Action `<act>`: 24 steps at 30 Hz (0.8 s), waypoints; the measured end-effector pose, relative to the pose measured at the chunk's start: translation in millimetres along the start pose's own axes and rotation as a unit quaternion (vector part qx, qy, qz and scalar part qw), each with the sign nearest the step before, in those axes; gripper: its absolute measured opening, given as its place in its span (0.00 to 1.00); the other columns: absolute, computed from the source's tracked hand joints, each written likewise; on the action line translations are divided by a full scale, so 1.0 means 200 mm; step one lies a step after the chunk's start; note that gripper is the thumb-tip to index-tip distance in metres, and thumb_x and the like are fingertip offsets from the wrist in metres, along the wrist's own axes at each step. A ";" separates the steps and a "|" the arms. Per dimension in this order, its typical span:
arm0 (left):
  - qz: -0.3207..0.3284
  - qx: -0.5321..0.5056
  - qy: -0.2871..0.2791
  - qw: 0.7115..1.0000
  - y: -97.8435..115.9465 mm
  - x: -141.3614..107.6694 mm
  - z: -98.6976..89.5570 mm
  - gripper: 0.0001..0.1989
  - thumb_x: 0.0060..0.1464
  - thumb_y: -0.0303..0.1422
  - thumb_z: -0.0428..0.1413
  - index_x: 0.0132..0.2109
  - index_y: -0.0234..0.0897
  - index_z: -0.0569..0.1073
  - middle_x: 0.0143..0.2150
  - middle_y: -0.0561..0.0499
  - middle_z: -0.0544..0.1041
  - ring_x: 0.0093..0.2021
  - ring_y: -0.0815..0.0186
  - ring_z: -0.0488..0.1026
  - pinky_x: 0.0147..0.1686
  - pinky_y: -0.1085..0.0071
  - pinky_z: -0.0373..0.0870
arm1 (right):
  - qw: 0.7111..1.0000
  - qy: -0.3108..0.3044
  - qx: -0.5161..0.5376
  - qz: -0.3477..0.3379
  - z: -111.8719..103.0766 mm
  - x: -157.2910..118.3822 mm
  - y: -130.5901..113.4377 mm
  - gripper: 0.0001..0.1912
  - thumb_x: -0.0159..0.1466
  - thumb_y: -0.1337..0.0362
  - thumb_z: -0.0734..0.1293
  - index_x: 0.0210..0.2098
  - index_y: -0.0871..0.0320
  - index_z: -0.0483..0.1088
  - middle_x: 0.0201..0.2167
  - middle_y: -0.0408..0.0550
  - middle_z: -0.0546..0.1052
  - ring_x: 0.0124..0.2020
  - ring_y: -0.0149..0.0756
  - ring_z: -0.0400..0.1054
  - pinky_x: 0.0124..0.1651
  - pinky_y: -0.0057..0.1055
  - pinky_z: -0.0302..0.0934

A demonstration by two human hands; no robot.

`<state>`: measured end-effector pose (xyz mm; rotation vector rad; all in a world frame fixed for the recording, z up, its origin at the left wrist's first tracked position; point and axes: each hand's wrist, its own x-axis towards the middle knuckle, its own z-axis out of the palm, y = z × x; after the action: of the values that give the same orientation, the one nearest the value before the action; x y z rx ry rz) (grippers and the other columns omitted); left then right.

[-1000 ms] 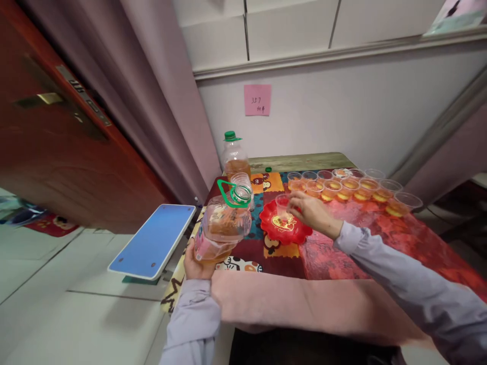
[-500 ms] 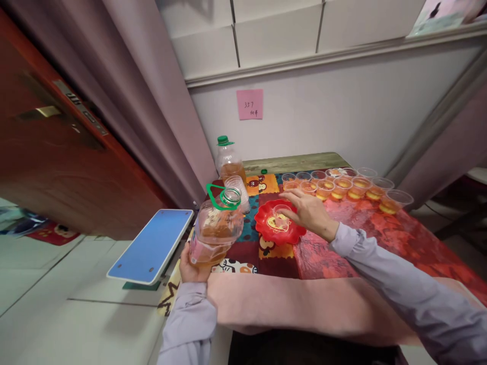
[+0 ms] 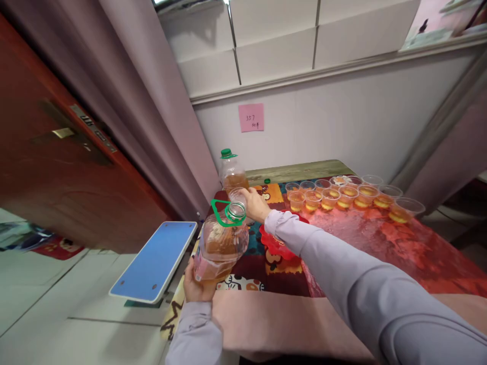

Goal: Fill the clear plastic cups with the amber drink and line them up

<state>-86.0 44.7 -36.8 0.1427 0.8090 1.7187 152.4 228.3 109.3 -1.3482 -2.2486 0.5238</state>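
My left hand [image 3: 197,285] supports a big clear plastic jug [image 3: 224,246] from below at its left side. The jug is uncapped, has a green handle, and holds amber liquid. Behind its neck, my right hand [image 3: 255,204] has its fingers closed at the rim of the stacked clear plastic cups [image 3: 238,193]; the jug hides most of the stack. A red scalloped plate [image 3: 274,245] lies under my right forearm, partly covered by it. To the right, several clear cups of amber liquid [image 3: 330,198] stand in rows.
A second jug with a green cap [image 3: 233,175] stands at the back left, near a loose green cap [image 3: 267,181]. Left of the patterned table sits a blue-topped stool [image 3: 158,261]. A wall with a pink note [image 3: 251,117] closes off the back.
My right hand has moved left from above the red plate to the stacked cups behind the jug. My left hand still holds the jug. The view has tilted slightly upward.
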 end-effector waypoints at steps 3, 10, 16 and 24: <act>0.000 -0.015 0.001 1.000 0.00 0.00 0.01 0.22 0.67 0.43 0.56 0.63 0.47 0.82 0.52 0.44 0.88 0.56 0.47 0.84 0.61 0.44 0.76 | 1.000 0.004 0.010 0.010 0.04 0.00 0.00 0.24 0.73 0.64 0.69 0.67 0.57 0.66 0.59 0.61 0.76 0.59 0.47 0.76 0.60 0.38 0.66; 0.002 -0.016 -0.025 1.000 -0.02 0.00 0.01 0.24 0.68 0.45 0.56 0.65 0.47 0.80 0.56 0.43 0.87 0.59 0.43 0.82 0.62 0.39 0.74 | 1.000 -0.004 0.014 -0.005 0.06 0.00 -0.02 0.26 0.73 0.63 0.68 0.69 0.54 0.65 0.58 0.58 0.79 0.56 0.48 0.77 0.58 0.38 0.67; 0.022 -0.018 0.006 1.000 -0.03 -0.02 0.06 0.20 0.68 0.44 0.55 0.59 0.41 0.83 0.55 0.40 0.87 0.57 0.46 0.84 0.62 0.41 0.75 | 1.000 -0.022 -0.014 0.010 0.03 -0.04 -0.05 0.46 0.74 0.58 0.68 0.83 0.54 0.42 0.63 0.63 0.77 0.59 0.52 0.78 0.60 0.40 0.68; 0.033 0.020 -0.001 0.999 -0.05 -0.02 0.05 0.22 0.66 0.46 0.59 0.59 0.39 0.83 0.56 0.40 0.86 0.61 0.41 0.80 0.61 0.43 0.76 | 0.970 0.190 0.137 -0.064 -0.20 -0.22 0.09 0.36 0.66 0.58 0.76 0.70 0.61 0.69 0.71 0.69 0.71 0.72 0.58 0.67 0.73 0.55 0.63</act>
<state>-72.5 46.2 -33.9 0.1993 0.8454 1.7646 205.4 200.5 124.4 -1.0538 -1.8588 0.4656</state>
